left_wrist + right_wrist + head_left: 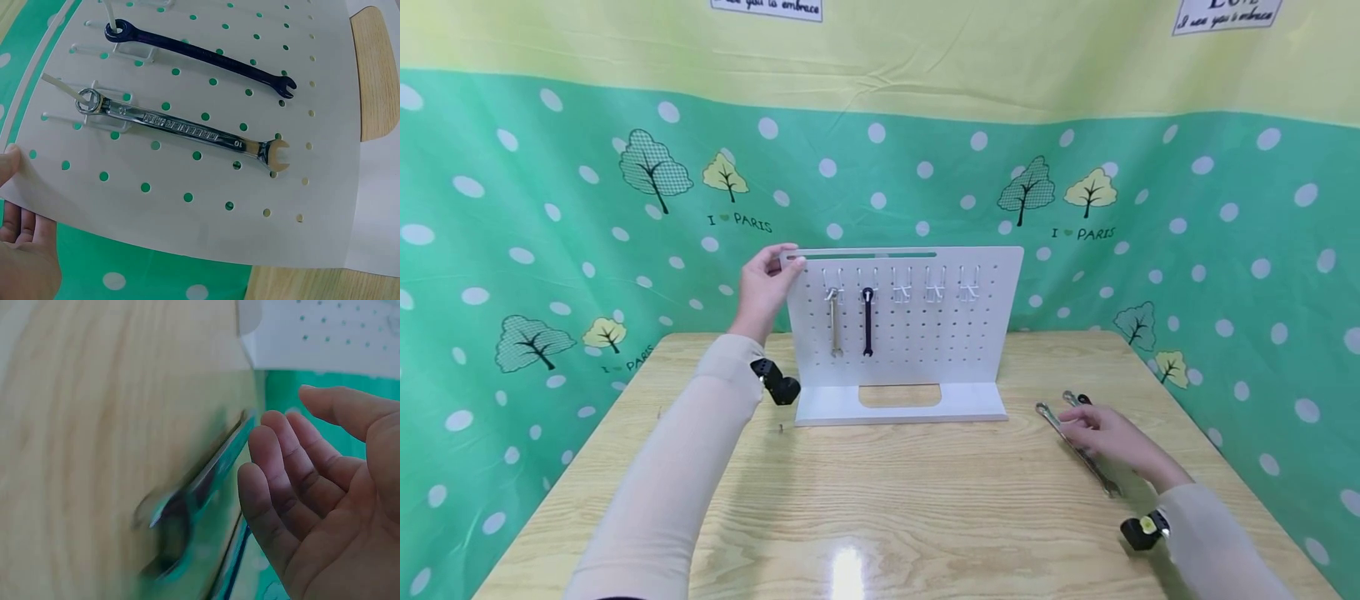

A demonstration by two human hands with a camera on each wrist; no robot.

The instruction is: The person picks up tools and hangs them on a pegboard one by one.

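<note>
A white pegboard (pixel 955 350) stands upright on the table. My left hand (pixel 763 287) grips its upper left corner, thumb in front and fingers behind. From its hooks hang a chrome combination wrench (pixel 181 127) and, beside it, a black combination wrench (pixel 206 55). My right hand (pixel 1108 435) is over several wrenches at the table's right side. In the right wrist view its fingers are loosely bent and the thumb stands apart. A silver wrench (pixel 200 481), blurred, lies beyond the fingertips. Another silver wrench (pixel 1070 397) and a black one (pixel 1083 399) are partly hidden by that hand.
Three white hooks (pixel 934 287) on the board's right part hold nothing. The board's foot (pixel 827 406) lies on the wooden table (pixel 880 483). Behind stands a green and yellow patterned curtain (pixel 880 167). A tiny object (pixel 781 428) lies near the board's left foot.
</note>
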